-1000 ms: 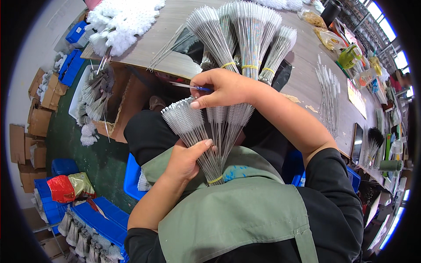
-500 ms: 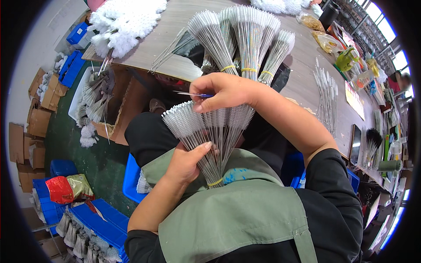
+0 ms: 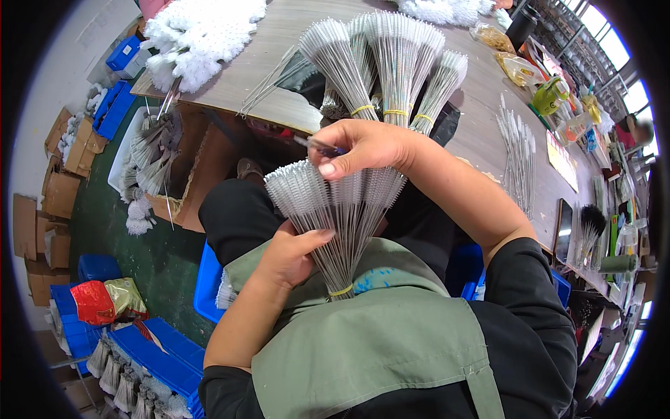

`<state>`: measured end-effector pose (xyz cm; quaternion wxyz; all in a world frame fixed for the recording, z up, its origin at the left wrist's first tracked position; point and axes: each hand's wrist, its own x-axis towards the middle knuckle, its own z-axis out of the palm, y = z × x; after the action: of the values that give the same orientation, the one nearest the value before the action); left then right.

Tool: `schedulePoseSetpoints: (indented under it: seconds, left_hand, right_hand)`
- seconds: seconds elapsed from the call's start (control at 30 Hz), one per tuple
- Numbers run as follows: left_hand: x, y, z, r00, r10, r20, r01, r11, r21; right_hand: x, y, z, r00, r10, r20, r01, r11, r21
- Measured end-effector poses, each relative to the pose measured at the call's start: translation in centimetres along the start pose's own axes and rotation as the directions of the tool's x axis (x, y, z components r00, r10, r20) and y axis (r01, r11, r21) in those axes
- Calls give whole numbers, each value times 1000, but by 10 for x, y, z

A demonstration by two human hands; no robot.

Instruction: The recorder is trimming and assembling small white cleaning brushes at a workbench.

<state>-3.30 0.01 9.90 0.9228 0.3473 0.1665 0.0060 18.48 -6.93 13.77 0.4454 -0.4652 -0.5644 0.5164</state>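
Observation:
A fanned bundle of thin wire brushes (image 3: 335,209) with white bristle tips stands in my lap, its wire ends gathered by a yellow band. My left hand (image 3: 292,253) is wrapped round the left side of the wires, thumb across the front. Above the bristle tips, my right hand (image 3: 356,148) is closed on a small pointed metal tool (image 3: 319,145) with a dark blue part; its exact kind is unclear. That hand hides part of the bristles at the back.
On the table (image 3: 481,105) stand several banded brush bundles (image 3: 398,63). A white bristle heap (image 3: 202,42) lies at the far left, loose brushes (image 3: 516,153) and a phone (image 3: 564,230) at the right. Blue bins (image 3: 157,363) and a cardboard box (image 3: 192,174) stand on the left.
The left side of the fanned brushes has drawn slightly inward to the right. My right hand has shifted a little right, and the tool in it has tilted and blurred.

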Motion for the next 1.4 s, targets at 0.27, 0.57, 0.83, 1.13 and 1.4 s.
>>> schedulePoseSetpoints:
  seconds: [0.27, 0.57, 0.83, 1.13, 1.4]
  left_hand:
    - [2, -11, -1, 988, 40, -147, -34, 998, 48]
    - [0, -13, 1, 987, 60, -150, -50, 996, 71]
    - [0, -15, -1, 983, 64, -171, -44, 992, 120]
    - [2, -10, -1, 993, 47, -108, -31, 989, 143]
    - [3, -8, 8, 993, 21, -119, -11, 996, 87]
  right_hand:
    - [-6, -2, 3, 993, 81, -82, -76, 995, 66]
    - [-8, 5, 1, 991, 25, -128, -13, 995, 95]
    - [-13, 2, 3, 989, 59, -132, -52, 997, 57]
    - [-14, 0, 5, 994, 14, -109, 0, 991, 135]
    - [-15, 13, 2, 988, -8, -155, 21, 996, 84]
